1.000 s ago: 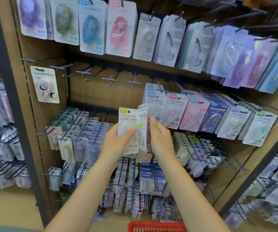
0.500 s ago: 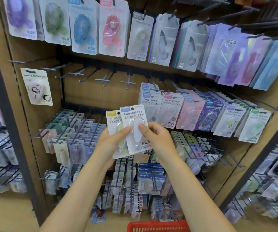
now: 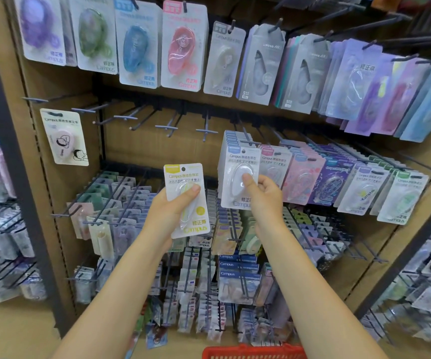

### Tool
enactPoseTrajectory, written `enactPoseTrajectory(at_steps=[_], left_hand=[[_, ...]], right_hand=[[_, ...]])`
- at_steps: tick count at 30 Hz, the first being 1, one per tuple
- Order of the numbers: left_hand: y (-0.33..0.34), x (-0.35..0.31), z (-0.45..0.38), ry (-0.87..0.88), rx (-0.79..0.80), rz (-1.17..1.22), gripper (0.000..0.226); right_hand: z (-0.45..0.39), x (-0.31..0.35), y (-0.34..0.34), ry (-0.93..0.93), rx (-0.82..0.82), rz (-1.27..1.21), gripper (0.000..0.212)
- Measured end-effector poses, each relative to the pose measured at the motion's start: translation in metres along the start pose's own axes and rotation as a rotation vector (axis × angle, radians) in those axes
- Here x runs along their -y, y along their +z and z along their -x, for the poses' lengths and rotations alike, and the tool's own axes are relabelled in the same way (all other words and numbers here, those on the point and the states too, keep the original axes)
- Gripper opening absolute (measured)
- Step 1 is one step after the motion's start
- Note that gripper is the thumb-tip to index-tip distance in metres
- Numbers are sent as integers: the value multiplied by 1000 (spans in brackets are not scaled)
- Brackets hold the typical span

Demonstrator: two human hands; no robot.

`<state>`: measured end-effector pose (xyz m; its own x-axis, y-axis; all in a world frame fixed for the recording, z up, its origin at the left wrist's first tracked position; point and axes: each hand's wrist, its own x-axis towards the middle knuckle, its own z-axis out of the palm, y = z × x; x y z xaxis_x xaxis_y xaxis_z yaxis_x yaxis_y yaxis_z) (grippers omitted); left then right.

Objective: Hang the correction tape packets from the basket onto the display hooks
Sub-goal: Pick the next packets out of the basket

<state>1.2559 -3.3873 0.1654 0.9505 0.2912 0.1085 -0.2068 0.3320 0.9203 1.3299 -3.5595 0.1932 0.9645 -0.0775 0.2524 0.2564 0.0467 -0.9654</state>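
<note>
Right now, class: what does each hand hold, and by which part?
The left hand holds the yellow-topped packet by its blister; the right hand holds the blue-topped packet likewise.

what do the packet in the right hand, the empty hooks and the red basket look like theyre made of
Packet in the right hand: seemingly a matte printed card with a glossy clear plastic blister, which catches highlights.
Empty hooks: thin dark rods, probably coated metal wire.
Red basket: likely moulded plastic, judging by its uniform bright colour; only the rim shows.

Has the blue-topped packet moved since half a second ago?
Yes. The right hand carried the blue-topped packet rightward, off the yellow-topped packet, toward the matching hanging stack.
</note>
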Motion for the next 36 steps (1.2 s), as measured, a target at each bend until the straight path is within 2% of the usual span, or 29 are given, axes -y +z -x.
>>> enactPoseTrajectory(at_steps=[4, 8, 11, 23, 28, 33, 36], left_hand=[[2, 0, 0, -2, 20, -35, 26], [2, 4, 0, -2, 36, -45, 24], [3, 4, -1, 3, 41, -49, 26], [10, 12, -11, 1, 35, -41, 24], [18, 12, -19, 26, 37, -80, 11], [17, -3, -30, 75, 32, -105, 31], [13, -8, -37, 108, 21, -134, 29]], right_hand=[[0, 1, -1, -65, -26, 15, 21], [1, -1, -1, -174, -38, 64, 40], [-1, 0, 3, -250, -6, 143, 41], [-16, -1, -4, -268, 121, 296, 41], [-34, -4, 5, -305, 101, 444, 43], [-46, 4, 3, -288, 177, 628, 55], [-33, 5, -9, -387, 130, 709, 46]])
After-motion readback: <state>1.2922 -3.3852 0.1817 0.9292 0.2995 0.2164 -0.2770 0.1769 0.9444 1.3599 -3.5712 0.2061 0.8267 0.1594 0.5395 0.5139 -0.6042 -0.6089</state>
